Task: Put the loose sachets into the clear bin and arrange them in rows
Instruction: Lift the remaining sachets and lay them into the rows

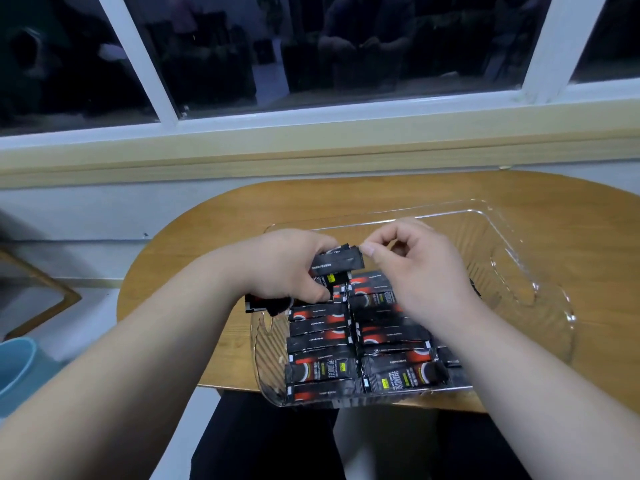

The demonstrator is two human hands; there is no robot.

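Gripping one sachet bundle (337,266), left hand (287,268) hovers over two rows (322,370).

Lettering on black-and-red sachets (322,370) too blurred to read; nothing else legible

Light was dim and bluish; the dark window (346,46) mirrored faint shapes, glare streaked the clear bin (519,271), edges bowed.

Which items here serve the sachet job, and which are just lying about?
Job: clear bin, rowed sachets, sachet bundle in left hand, right hand.
Lying about: blue container, window.
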